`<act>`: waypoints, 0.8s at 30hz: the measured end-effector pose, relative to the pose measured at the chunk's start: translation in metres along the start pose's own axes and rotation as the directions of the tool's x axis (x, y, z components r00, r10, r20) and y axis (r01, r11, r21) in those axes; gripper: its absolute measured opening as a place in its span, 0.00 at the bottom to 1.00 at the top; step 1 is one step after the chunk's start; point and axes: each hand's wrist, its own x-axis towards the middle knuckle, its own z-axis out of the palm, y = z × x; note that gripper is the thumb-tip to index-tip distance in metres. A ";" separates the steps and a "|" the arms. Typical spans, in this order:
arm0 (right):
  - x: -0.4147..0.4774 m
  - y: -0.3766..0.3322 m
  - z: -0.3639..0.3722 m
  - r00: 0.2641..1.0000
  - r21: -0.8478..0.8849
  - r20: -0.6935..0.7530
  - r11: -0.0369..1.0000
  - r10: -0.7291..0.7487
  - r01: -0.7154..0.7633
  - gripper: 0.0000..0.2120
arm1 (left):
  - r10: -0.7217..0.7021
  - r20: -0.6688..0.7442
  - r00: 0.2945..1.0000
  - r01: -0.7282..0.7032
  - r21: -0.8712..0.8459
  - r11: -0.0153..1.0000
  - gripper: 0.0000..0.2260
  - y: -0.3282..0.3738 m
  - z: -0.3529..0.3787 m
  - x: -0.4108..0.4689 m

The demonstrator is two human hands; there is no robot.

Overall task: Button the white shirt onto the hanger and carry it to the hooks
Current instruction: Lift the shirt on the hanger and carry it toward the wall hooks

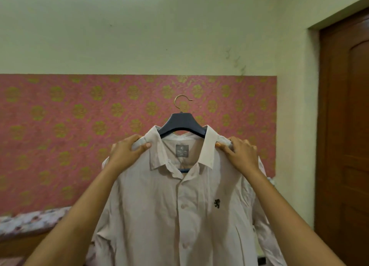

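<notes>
My left hand (127,152) is clamped on the shirt (179,209) at the shoulder left of the collar, thumb in front and fingers curled behind. My right hand (242,154) grips the other shoulder the same way. The shirt sits on the hanger (182,123) in the middle of the frame, front closed below the open collar, with a pink panel (60,125) behind, a bed (30,219) lower left and a door (347,125) at the right edge.

Matt cloth shirt (159,205), metal-hooked hanger (182,123)
</notes>
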 end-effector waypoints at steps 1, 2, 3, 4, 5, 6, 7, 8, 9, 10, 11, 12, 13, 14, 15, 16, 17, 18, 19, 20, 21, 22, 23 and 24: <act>0.009 0.017 0.002 1.000 -0.014 -0.008 1.000 0.021 -0.021 0.21 | 0.022 0.000 1.000 -0.022 -0.009 1.000 0.17 0.007 0.018 0.015; 0.016 0.031 0.004 0.999 -0.025 -0.015 0.999 0.033 -0.033 0.21 | 0.030 0.004 1.000 -0.030 -0.014 0.999 0.16 0.012 0.033 0.028; 0.023 0.044 0.006 0.998 -0.038 -0.029 0.998 0.047 -0.048 0.21 | 0.034 0.007 0.999 -0.034 -0.017 0.999 0.16 0.017 0.049 0.040; 0.034 0.063 0.013 0.997 -0.059 -0.049 0.997 0.055 -0.058 0.22 | 0.043 0.005 0.999 -0.043 -0.038 0.998 0.17 0.023 0.070 0.056; 0.045 0.078 0.019 0.996 -0.079 -0.060 0.994 0.064 -0.069 0.23 | 0.053 0.002 0.999 -0.053 -0.059 0.997 0.18 0.027 0.088 0.072; 0.055 0.090 0.023 0.995 -0.092 -0.061 0.992 0.081 -0.087 0.23 | 0.064 0.004 0.998 -0.063 -0.070 0.996 0.20 0.030 0.102 0.085; 0.068 0.106 0.030 0.994 -0.103 -0.060 0.989 0.096 -0.102 0.23 | 0.073 0.008 0.997 -0.072 -0.077 0.994 0.20 0.033 0.123 0.102; 0.079 0.117 0.035 0.992 -0.110 -0.061 0.987 0.107 -0.113 0.23 | 0.082 0.006 0.997 -0.082 -0.073 0.994 0.19 0.036 0.137 0.116; 0.095 0.129 0.042 0.991 -0.116 -0.062 0.986 0.116 -0.123 0.23 | 0.092 0.005 0.996 -0.091 -0.068 0.994 0.18 0.039 0.153 0.134; 0.111 0.139 0.049 0.990 -0.124 -0.067 0.984 0.121 -0.128 0.23 | 0.099 0.005 0.995 -0.098 -0.070 0.993 0.18 0.040 0.168 0.154; 0.126 0.146 0.053 0.989 -0.129 -0.071 0.982 0.130 -0.138 0.23 | 0.101 0.006 0.995 -0.101 -0.074 0.992 0.18 0.043 0.178 0.171; 0.147 0.158 0.060 0.987 -0.137 -0.081 0.980 0.136 -0.147 0.22 | 0.106 0.009 0.994 -0.105 -0.087 0.991 0.18 0.046 0.192 0.195; 0.160 0.164 0.063 0.985 -0.141 -0.098 0.978 0.140 -0.153 0.21 | 0.110 0.001 0.994 -0.110 -0.097 0.989 0.18 0.047 0.200 0.209; 0.178 0.175 0.069 0.983 -0.147 -0.123 0.977 0.139 -0.156 0.20 | 0.119 -0.008 0.993 -0.119 -0.105 0.987 0.19 0.050 0.212 0.230; 0.193 0.186 0.074 0.979 -0.160 -0.150 0.974 0.138 -0.162 0.20 | 0.125 -0.022 0.992 -0.127 -0.106 0.986 0.19 0.053 0.224 0.248; 0.206 0.194 0.078 0.976 -0.164 -0.167 0.972 0.141 -0.169 0.20 | 0.133 -0.037 0.990 -0.136 -0.098 0.986 0.19 0.058 0.232 0.261; 0.222 0.207 0.083 0.973 -0.166 -0.175 0.970 0.147 -0.177 0.20 | 0.143 -0.043 0.989 -0.147 -0.090 0.985 0.19 0.064 0.245 0.278; 0.235 0.217 0.087 0.971 -0.161 -0.183 0.970 0.152 -0.182 0.21 | 0.152 -0.050 0.987 -0.156 -0.079 0.985 0.18 0.069 0.254 0.292; 0.247 0.227 0.091 0.970 -0.153 -0.182 0.970 0.161 -0.190 0.21 | 0.158 -0.055 0.986 -0.161 -0.070 0.984 0.18 0.074 0.264 0.305; 0.260 0.238 0.096 0.967 -0.145 -0.191 0.970 0.166 -0.195 0.21 | 0.163 -0.065 0.985 -0.166 -0.060 0.984 0.19 0.079 0.275 0.319; 0.272 0.247 0.102 0.965 -0.138 -0.206 0.971 0.165 -0.196 0.21 | 0.169 -0.084 0.982 -0.173 -0.042 0.984 0.20 0.085 0.284 0.331; 0.288 0.260 0.109 0.962 -0.142 -0.221 0.971 0.159 -0.193 0.21 | 0.177 -0.107 0.978 -0.180 -0.023 0.983 0.21 0.091 0.299 0.347; 0.301 0.269 0.114 0.959 -0.151 -0.236 0.969 0.156 -0.195 0.21 | 0.181 -0.136 0.974 -0.184 -0.005 0.983 0.21 0.096 0.308 0.359; 0.317 0.282 0.119 0.959 -0.149 -0.241 0.970 0.152 -0.191 0.21 | 0.188 -0.159 0.969 -0.189 0.013 0.982 0.21 0.103 0.321 0.373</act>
